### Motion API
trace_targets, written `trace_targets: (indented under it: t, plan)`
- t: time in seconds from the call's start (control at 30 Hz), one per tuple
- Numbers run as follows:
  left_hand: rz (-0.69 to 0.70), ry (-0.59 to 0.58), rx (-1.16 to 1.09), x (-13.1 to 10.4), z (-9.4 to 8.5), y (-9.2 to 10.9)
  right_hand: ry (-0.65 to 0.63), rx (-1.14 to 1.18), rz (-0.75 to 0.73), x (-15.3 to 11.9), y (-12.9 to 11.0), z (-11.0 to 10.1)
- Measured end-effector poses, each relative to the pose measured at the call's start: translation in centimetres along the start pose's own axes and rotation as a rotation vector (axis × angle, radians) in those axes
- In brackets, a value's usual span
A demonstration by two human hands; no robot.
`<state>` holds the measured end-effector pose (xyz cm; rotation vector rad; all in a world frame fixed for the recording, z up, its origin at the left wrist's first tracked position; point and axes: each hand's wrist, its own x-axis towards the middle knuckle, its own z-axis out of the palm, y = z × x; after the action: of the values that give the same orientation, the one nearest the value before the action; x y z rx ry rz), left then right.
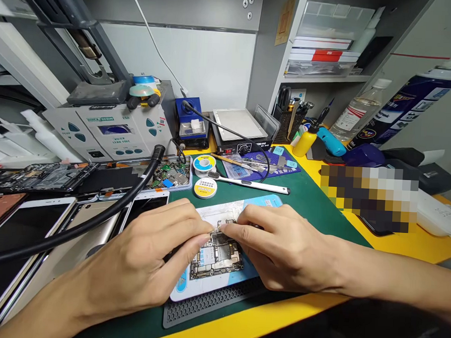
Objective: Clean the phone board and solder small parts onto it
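A phone circuit board (216,259) lies on a blue and white work plate (238,280), which rests on a grey honeycomb pad (206,306). My left hand (156,251) comes in from the left, its thumb and index finger pinched together at the board's upper left edge. From the right, my right hand (282,242) reaches over the plate with curled fingers, its index fingertip at the top of the board. The two sets of fingertips nearly meet. Whatever small part they grip is hidden by the fingers.
Behind the plate lie a white-handled brush (255,185), a solder spool (204,164) and a round tin (205,187). A black hose (105,215) crosses over phones at the left. A yellow bottle (305,142) and a tall spray can (406,108) stand at the right.
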<state>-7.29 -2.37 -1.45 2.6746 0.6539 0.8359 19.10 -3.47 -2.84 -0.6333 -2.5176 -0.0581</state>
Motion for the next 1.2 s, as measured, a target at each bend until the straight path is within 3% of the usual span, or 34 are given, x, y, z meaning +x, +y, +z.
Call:
trace_targets:
  t: [0.17, 0.37, 0.53, 0.7, 1.2]
  plan:
    - [0.004, 0.006, -0.002, 0.07, -0.01, 0.13, 0.056, -0.014, 0.022, -0.2, -0.04, 0.05]
    - [-0.001, 0.005, 0.01, 0.17, 0.02, 0.05, -0.018, -0.02, 0.007, -0.1, -0.06, 0.0]
    - [-0.001, -0.004, -0.002, 0.11, -0.04, 0.18, 0.069, 0.015, 0.03, -0.12, -0.06, 0.05]
    - [0.001, -0.003, -0.004, -0.04, 0.02, 0.04, 0.014, 0.025, 0.005, -0.19, -0.05, 0.05]
    - [-0.001, -0.021, -0.016, -0.24, 0.16, -0.03, 0.062, 0.027, 0.021, -0.24, -0.05, 0.23]
